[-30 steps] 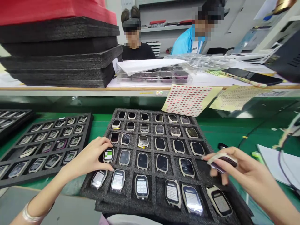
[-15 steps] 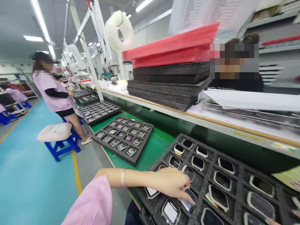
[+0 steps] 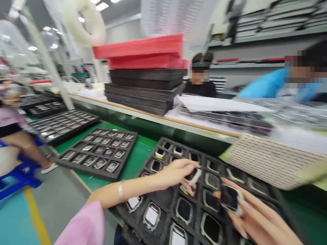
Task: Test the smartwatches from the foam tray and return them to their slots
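My left hand point(image 3: 176, 174) is closed on a strapless smartwatch point(image 3: 196, 176) with a pale case, held over the middle of the foam tray. In my right hand point(image 3: 258, 212), a second smartwatch point(image 3: 229, 197) is gripped between thumb and fingers, its dark screen tilted upward above the tray's right part. Beneath both hands lies the dark grey foam tray point(image 3: 163, 195), divided into pockets. Several watches sit in it: some have black screens, such as the watch point(image 3: 211, 227) near the front, while the watch point(image 3: 152, 215) at front left has a white label on its face.
Left of my tray, another foam tray point(image 3: 119, 170) of watches rests on the green bench point(image 3: 102, 126), with a larger tray point(image 3: 55, 136) beyond. Red and black foam sheets point(image 3: 145, 68) are stacked on the shelf. A striped sheet point(image 3: 270, 160) leans at right. People sit opposite.
My view has swung right. My left hand has lifted a watch out of its pocket and moved it toward the right. My right hand has come into view with a watch.
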A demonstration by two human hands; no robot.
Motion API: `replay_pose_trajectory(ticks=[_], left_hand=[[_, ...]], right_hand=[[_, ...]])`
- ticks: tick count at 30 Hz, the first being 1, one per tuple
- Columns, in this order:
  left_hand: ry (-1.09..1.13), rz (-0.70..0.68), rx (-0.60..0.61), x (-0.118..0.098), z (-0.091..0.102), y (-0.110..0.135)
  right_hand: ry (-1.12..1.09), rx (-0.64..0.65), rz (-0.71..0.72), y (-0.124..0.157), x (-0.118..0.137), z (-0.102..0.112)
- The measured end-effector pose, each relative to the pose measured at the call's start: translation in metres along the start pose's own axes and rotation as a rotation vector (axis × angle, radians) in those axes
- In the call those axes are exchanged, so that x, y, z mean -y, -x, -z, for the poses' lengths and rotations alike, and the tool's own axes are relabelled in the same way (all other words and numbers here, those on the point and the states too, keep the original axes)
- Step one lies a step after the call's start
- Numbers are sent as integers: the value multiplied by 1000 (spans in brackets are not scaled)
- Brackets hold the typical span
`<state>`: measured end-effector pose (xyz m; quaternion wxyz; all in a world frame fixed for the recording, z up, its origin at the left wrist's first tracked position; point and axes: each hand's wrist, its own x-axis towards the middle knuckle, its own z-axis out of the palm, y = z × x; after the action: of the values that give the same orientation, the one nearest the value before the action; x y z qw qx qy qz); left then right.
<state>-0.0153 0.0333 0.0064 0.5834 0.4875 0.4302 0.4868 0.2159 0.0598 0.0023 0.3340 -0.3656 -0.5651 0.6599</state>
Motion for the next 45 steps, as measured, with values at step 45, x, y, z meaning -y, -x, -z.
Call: replay_pose_trajectory(ticks=[45], left_hand=[[-807,-317,52,22,-6,33]], right_hand=[[-119,229,42,14,-5,-2]])
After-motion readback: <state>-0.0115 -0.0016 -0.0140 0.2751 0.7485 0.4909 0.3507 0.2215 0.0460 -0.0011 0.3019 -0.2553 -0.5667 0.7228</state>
